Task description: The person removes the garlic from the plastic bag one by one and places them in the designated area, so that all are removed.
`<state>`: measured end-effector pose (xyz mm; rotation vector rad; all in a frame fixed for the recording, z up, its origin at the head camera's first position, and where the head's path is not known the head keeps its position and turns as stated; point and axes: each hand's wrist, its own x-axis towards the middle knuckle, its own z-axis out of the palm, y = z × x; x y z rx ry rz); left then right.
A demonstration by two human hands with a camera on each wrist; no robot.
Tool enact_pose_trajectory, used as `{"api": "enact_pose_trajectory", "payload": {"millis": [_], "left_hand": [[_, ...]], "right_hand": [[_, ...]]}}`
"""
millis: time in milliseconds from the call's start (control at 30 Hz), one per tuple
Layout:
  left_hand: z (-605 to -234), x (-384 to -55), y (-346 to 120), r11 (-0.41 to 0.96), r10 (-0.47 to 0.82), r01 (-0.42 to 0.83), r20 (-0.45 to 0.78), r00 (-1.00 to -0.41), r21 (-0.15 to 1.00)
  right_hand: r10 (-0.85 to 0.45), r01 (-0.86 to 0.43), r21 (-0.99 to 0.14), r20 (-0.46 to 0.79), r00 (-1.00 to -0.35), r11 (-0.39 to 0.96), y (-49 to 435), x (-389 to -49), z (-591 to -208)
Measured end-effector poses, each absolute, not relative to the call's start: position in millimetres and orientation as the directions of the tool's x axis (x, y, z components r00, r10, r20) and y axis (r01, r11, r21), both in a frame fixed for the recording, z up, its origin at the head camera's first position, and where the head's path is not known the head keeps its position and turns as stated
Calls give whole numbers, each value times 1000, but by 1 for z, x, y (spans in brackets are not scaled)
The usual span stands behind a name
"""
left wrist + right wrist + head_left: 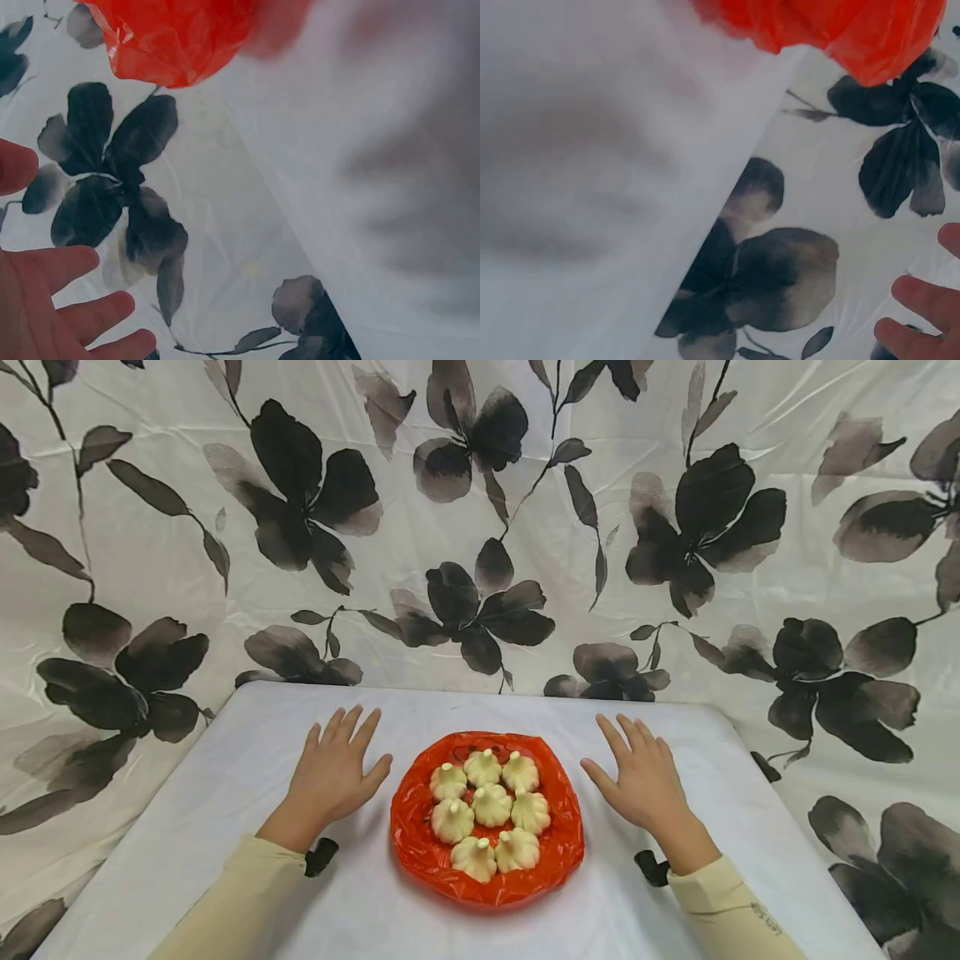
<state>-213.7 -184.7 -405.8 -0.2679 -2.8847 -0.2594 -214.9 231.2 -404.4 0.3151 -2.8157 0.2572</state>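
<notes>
Several pale garlic bulbs [492, 805] sit in a group on a round plate covered with red plastic [555, 860], in the middle of the head view. To the left of the plate, my left hand [336, 770] is spread with fingers straight, holding nothing. My right hand [639, 774] is spread likewise on the other side, apart from the plate. Both wrist views catch an edge of the red plastic [180, 45] at the top, plus some fingertips [922, 300]; the bulbs are out of sight there.
A white-covered table [360, 902] carries the plate. Behind it hangs a white cloth with dark printed flowers [465, 610]. A small black piece [321, 857] shows at the left wrist and another black piece [651, 867] at the right wrist.
</notes>
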Motion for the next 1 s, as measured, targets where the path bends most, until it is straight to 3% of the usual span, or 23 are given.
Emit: {"api": "enact_pose_trajectory", "payload": {"millis": [267, 533, 733, 1000], "left_hand": [[-410, -208, -176, 922, 176, 251, 258, -950, 294], [-415, -202, -173, 874, 158, 227, 191, -969, 429], [-420, -199, -172, 840, 142, 193, 138, -980, 508], [-431, -195, -169, 785, 141, 177, 107, -984, 593]], "right_hand": [[-260, -363, -206, 401, -878, 909, 217, -207, -405], [-297, -426, -282, 403, -866, 860, 200, -194, -409], [-356, -507, -281, 447, -821, 815, 189, -188, -411], [-404, -532, -337, 382, -831, 777, 176, -179, -414]]}}
